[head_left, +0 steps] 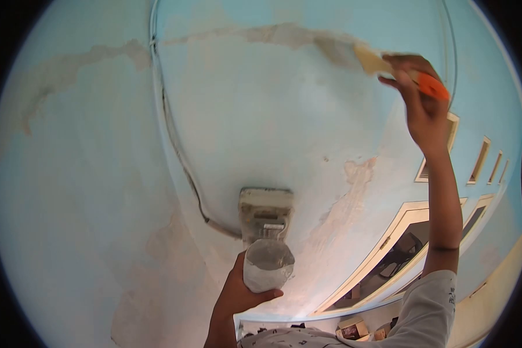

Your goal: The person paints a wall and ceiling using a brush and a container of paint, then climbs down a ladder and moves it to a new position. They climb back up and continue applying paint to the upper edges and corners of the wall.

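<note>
High at the upper right, my right hand (414, 87) is closed round the orange handle of a brush (368, 60). The brush's pale end is against or very near the blue wall (261, 116), at the right end of a grey-brown patch (272, 35). My left hand (243, 290) holds a whitish cup (264, 278) at the bottom centre, with grey contents showing inside. My left fingers behind the cup are hidden.
A dirty meter box (267, 203) is fixed to the wall just above the cup. A cable (177, 148) runs down to it. Windows (388, 243) and a small frame (453, 130) lie at right. A cardboard box (354, 329) shows at the bottom.
</note>
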Motion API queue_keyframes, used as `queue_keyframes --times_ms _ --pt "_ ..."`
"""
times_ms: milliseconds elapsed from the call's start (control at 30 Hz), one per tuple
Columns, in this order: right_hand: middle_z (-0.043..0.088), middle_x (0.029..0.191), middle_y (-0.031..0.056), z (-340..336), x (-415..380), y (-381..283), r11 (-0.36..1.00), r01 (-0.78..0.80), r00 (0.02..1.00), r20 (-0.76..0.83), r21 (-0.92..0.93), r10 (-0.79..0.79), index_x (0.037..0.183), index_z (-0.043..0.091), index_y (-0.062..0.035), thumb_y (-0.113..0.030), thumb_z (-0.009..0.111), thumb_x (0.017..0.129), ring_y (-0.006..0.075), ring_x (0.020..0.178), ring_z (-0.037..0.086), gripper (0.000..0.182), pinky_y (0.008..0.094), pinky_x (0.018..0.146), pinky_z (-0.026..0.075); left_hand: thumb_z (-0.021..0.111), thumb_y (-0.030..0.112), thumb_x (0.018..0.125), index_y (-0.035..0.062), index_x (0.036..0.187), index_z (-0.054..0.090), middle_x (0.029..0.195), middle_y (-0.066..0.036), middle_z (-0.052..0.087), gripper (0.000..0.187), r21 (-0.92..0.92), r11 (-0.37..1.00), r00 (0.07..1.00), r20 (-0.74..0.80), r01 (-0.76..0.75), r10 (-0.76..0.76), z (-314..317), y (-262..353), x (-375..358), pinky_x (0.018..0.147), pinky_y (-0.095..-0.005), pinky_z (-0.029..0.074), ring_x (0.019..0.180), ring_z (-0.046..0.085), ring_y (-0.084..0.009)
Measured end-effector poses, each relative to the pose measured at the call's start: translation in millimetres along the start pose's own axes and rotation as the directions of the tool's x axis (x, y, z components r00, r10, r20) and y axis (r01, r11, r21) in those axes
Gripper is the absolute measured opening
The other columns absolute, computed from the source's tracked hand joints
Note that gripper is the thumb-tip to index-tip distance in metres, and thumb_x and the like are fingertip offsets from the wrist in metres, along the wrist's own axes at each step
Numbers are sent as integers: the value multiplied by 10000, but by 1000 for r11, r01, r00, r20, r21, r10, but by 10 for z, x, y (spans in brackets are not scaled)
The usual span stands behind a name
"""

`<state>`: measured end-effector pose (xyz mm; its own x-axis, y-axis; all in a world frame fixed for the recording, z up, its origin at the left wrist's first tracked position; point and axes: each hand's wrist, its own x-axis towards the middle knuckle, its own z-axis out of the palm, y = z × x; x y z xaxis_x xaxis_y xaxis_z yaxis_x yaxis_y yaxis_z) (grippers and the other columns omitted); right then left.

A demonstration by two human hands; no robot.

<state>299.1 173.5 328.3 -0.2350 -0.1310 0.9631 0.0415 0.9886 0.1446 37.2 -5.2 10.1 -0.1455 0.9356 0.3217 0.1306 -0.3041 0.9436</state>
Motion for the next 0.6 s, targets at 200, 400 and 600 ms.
queue_keyframes --times_ms 200,400,600 --pt "600 988 149 285 -1077 -617 809 -358 934 177 467 311 1094 552 19 -167 584 1017 263 1035 692 203 374 766 673 1008 325 589 37 1459 409 1356 -138 598 1095 33 996 996 -32 -84 85 -67 -72 -74 1077 -407 455 1285 568 -251" --pt "634 951 120 359 -1443 -732 685 -497 867 333 533 371 1053 586 -12 -197 661 977 233 938 705 213 350 783 586 1016 298 576 75 1497 361 1410 -131 556 1152 53 996 997 -24 -76 77 -43 -69 -45 1109 -417 430 1331 531 -262" --pt "695 850 127 499 -1221 -908 669 -581 791 516 464 329 903 667 -5 -71 731 853 212 796 718 104 322 706 562 1020 284 577 72 1517 326 1425 -131 534 1188 41 987 988 31 -153 152 21 -102 2 1115 -422 430 1344 514 -265"
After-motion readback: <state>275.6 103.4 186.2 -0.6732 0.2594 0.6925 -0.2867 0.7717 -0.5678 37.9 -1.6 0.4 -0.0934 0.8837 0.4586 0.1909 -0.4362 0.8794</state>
